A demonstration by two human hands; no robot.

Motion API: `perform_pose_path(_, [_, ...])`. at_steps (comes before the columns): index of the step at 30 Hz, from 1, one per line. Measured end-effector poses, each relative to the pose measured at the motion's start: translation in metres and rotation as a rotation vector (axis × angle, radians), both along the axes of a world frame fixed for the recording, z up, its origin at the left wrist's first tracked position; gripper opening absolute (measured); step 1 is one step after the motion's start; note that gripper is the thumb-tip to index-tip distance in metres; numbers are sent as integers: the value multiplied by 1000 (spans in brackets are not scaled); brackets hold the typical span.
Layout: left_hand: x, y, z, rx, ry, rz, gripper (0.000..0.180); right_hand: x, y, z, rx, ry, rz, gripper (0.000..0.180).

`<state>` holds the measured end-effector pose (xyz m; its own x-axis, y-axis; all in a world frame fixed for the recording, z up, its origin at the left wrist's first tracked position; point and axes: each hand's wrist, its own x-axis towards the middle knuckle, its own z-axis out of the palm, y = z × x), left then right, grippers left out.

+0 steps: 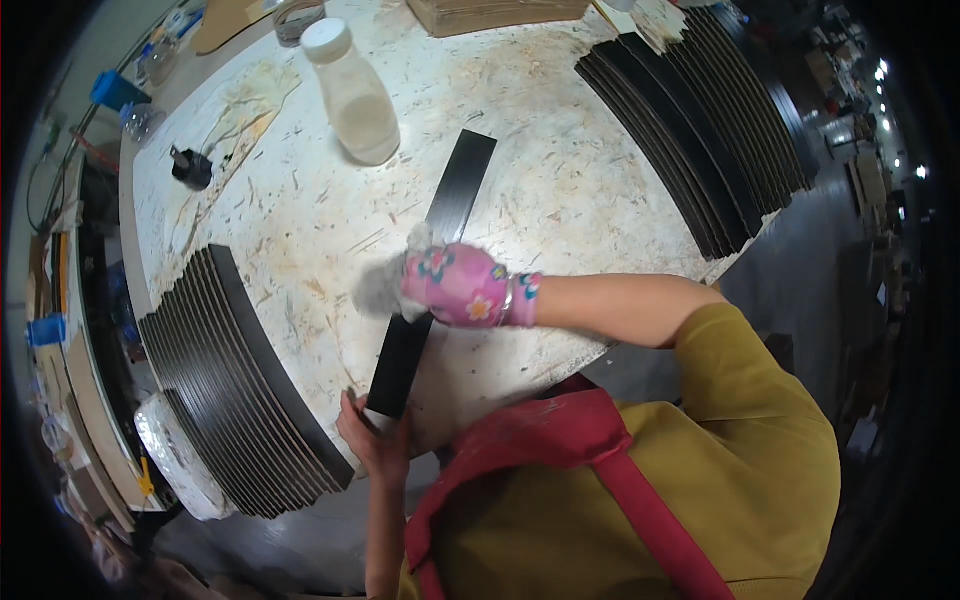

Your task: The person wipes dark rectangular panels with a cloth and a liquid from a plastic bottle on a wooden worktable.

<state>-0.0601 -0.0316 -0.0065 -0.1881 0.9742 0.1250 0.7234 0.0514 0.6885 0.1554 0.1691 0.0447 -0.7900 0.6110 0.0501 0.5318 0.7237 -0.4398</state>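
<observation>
A long, flat black strip (462, 195) lies slantwise across the white worktable (540, 110). My left hand (375, 435) is bare and grips the strip's near end at the table's front edge. My right hand (455, 285), under a pink flowered cover with a band at the wrist, presses over the strip's middle. It is closed on a grey rag (380, 290), which is blurred by motion. The fingers of that hand are mostly hidden by the rag and the cover.
On the left stands a row of black strips (235, 390) beside a plastic-wrapped white bundle (180, 455). More black strips (690, 130) are stacked at the far right. A white-capped bottle (355, 100), a small black object (192, 168) and a cardboard box (495, 15) sit farther back.
</observation>
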Motion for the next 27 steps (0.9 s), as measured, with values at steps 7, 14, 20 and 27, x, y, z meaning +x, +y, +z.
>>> perform_pose_path(7, [3,0,11,-54,15,-9,93,96,139,-9,96,-26,-757,27])
perform_pose_path(14, [4,-5,5,-53,-73,34,91,30,21,4,169,83,-208,24])
perform_pose_path(20, [1,12,38,-178,109,-135,69,110,104,-16,-36,64,-883,20])
perform_pose_path(27, [21,101,62,21,320,-287,43,119,51,10,-103,335,-811,29])
